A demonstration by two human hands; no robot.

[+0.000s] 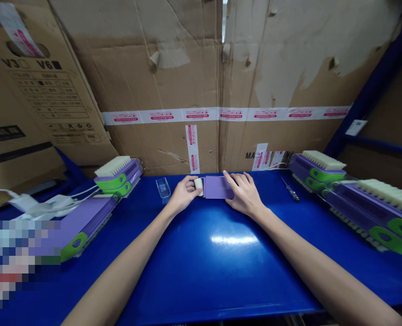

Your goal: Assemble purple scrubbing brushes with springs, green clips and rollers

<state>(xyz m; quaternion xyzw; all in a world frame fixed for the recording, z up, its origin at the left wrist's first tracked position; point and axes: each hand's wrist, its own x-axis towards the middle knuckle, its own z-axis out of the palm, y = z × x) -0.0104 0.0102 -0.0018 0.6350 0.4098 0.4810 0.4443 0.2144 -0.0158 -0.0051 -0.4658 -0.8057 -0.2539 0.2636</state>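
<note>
A flat purple panel-like piece (217, 187) lies on the blue tabletop (187, 253), close to the cardboard at the back. My right hand (244, 194) rests over its right end, thumb and fingers spread across its edges and gripping it. At its left end is a small cream-white block (198, 184), which my left hand (184, 194) pinches between thumb and fingers. The block touches or nearly touches the purple piece; the exact join is too small to make out. Left of my left hand sits a small clear plastic box (163, 187).
Purple-and-green brushes with cream bristles stand stacked at left (117, 174) and right (374, 208). A screwdriver-like tool (290, 189) lies right of my right hand. White plugs and cables (34, 203) are at far left. Tall cardboard (160, 90) closes off the back.
</note>
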